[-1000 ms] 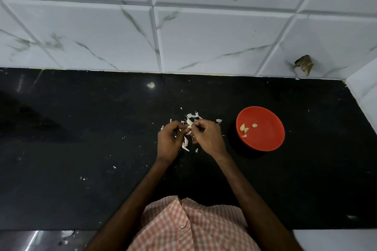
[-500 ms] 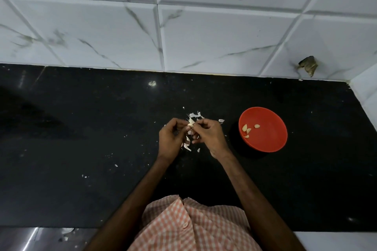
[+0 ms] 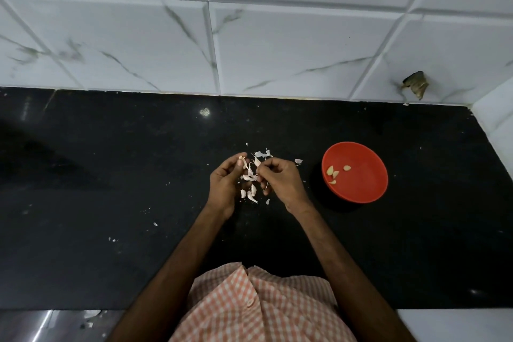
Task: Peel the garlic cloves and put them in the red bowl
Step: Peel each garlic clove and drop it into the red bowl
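My left hand (image 3: pixel 226 183) pinches a small garlic clove (image 3: pixel 242 158) at its fingertips, above the black counter (image 3: pixel 111 189). A strip of papery skin (image 3: pixel 249 172) runs from the clove down to my right hand (image 3: pixel 280 180), whose curled fingers pinch it. The two hands are a short gap apart. Loose white skins (image 3: pixel 249 194) lie on the counter under and behind the hands. The red bowl (image 3: pixel 363 191) stands to the right of my right hand and holds several peeled cloves (image 3: pixel 333 172).
A white marble-tiled wall (image 3: pixel 277 50) rises behind the counter, with a side wall (image 3: pixel 497 119) at the far right. Small skin flecks (image 3: pixel 155 224) dot the counter to the left. My checked shirt (image 3: pixel 249 308) fills the bottom centre.
My hands have drawn slightly apart, and a strip of skin now stretches between them off the clove. The bowl has not moved.
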A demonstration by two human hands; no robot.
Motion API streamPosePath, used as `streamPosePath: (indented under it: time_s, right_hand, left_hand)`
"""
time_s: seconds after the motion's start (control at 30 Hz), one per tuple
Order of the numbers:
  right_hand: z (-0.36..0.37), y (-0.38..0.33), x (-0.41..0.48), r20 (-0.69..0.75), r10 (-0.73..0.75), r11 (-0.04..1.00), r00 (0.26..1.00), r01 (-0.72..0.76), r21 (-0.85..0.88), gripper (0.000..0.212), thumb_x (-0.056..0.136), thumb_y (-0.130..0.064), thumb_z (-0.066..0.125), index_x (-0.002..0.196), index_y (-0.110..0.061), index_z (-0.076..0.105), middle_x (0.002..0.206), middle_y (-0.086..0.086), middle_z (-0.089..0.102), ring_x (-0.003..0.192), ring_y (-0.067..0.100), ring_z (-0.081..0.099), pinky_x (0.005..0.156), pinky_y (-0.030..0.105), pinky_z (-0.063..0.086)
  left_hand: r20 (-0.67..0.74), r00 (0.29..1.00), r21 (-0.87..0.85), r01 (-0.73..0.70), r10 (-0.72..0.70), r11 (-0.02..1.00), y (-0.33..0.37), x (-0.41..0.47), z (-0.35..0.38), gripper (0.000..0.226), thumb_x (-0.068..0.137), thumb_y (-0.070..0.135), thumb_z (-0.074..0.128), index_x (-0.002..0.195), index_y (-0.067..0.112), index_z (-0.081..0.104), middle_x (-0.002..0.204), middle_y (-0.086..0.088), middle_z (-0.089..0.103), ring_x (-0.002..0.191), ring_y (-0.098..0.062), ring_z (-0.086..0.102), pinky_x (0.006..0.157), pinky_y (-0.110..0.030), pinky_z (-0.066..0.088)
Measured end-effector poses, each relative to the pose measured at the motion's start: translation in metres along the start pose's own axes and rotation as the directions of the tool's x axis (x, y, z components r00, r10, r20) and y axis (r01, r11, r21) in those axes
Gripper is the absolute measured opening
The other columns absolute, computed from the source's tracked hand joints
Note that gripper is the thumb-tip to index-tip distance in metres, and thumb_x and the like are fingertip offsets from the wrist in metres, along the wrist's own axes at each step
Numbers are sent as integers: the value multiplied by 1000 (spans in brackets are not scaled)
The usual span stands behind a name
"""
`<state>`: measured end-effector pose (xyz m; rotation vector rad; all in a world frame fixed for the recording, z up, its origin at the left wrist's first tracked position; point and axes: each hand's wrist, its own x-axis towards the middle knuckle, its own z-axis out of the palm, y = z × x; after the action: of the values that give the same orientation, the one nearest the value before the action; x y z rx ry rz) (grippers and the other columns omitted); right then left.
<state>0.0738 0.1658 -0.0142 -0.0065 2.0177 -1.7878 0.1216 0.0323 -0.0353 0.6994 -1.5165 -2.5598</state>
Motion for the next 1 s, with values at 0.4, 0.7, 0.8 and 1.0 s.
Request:
streamPosePath:
  time_s: [0.4,0.7,0.8,1.0]
  right_hand:
    - [7,-3,9,16,-12,998,1000,13,-69,16,102,-21,60,96,-8,69,73,-3,67,58,8,57,46,21,43]
    - [12,-9,5,135,74,997,988,-76,15,19,103,-19,55,90,-8,64,72,1,57,58,10,50,43,20,39]
    - [8,-8,2,184,94,995,979,-97,9,17,103,-16,56,88,-9,63,72,0,58,58,8,51,43,18,39]
    - [-6,9,6,17,-40,987,999,43,-158,6,92,-6,71,98,-5,69,84,6,73,68,13,67,56,26,57]
  left_hand:
    - [43,995,114,-99,94,989,-4,-4,2,19,98,3,58,111,5,72,99,-10,76,87,-19,72,69,-31,58]
    - [3,997,-165,80,-81,983,2,-3,9,19,102,11,51,112,12,67,80,-3,71,65,-13,66,55,-26,56]
    - [-56,994,-245,78,-94,966,7,3,3,18,103,13,51,112,15,66,73,7,67,62,-6,61,53,-21,52]
    - [-40,996,-143,78,-84,987,7,4,-3,18,102,15,53,114,16,67,75,11,66,64,-2,57,56,-20,52]
